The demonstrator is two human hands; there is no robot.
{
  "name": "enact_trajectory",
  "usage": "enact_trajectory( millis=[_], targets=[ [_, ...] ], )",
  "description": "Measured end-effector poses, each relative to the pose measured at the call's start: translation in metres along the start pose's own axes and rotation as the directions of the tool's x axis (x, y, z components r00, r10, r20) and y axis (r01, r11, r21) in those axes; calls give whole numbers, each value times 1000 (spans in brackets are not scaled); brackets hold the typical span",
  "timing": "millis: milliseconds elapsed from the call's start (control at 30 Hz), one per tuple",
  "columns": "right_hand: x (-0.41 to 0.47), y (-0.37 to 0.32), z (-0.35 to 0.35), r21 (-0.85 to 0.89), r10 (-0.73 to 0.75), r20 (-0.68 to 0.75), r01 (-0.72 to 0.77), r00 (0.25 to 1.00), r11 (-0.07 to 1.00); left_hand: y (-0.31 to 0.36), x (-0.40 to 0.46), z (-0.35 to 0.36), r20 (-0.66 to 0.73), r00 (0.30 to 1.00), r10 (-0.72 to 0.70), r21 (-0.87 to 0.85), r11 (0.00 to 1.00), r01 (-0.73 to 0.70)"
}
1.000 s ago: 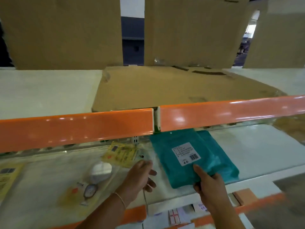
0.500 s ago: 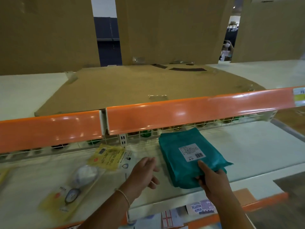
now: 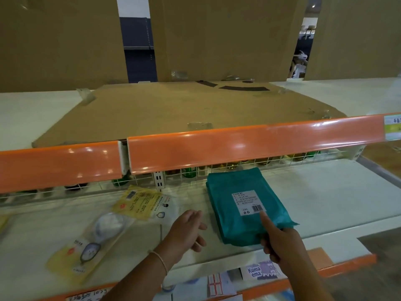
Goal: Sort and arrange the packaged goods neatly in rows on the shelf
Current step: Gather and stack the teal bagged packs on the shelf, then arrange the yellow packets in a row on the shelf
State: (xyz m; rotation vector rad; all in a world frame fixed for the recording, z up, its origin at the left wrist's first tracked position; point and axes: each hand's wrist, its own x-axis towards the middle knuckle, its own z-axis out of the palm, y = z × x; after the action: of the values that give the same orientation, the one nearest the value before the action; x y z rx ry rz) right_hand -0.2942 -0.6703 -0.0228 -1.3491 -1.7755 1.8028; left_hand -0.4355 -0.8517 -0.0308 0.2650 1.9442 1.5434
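We're mid-placement w/ the teal pack stack (image 3: 245, 205), lying flat on the white lower shelf (image 3: 325, 198), at approx 5 o'clock in the head view, just under the orange price rail (image 3: 217, 148). Our right hand (image 3: 282, 242) grasps its near edge at 6 o'clock of the stack: index finger laid out over the top toward the white barcode label (image 3: 248, 203), other fingers seem curled round the front edge, though we can't see under it. Our left hand (image 3: 186, 231) is released, fingers loose, hovering above the shelf at 9 o'clock of the stack, holding nothing.

Further out at 9 o'clock lie two yellow carded packs: one (image 3: 143, 202) near the wire back fence (image 3: 195, 173), another (image 3: 86, 246) closer to the shelf front, both askew.

To do this step well, we'd judge: square the stack's long sides w/ the shelf edge, keep the packs aligned so none slides off the pile, label up & readable. Left hand can steady the 9 o'clock side while right nudges. Slippery film probably, so press lightly, no shoving. Then the yellow packs need straightening into their own row.
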Motion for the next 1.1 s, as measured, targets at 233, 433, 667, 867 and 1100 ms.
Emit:
enact_trajectory(
  millis=[233, 433, 667, 867, 1100],
  targets=[
    [-15, 11, 2, 122, 113, 49, -118, 992, 985, -11, -3, -12, -19, 999, -27, -21, 999, 27],
    [-37, 12, 19, 3, 102, 161, -104, 982, 995, -18, -6, -23, -20, 998, -58, -41, 998, 57],
    [-58, -7, 78, -79, -47, 340, 79, 939, 994, -20, -19, -55, -72, 997, -27, -24, 999, 25],
    [-62, -9, 154, -92, -24, 413, 68, 910, 993, -35, -36, -118, -210, 977, 41, 34, 999, -34],
    [-77, 3, 239, -10, 42, 496, -42, 868, 999, -64, -45, -207, -474, 859, 195, 411, 911, 20]
  ],
)
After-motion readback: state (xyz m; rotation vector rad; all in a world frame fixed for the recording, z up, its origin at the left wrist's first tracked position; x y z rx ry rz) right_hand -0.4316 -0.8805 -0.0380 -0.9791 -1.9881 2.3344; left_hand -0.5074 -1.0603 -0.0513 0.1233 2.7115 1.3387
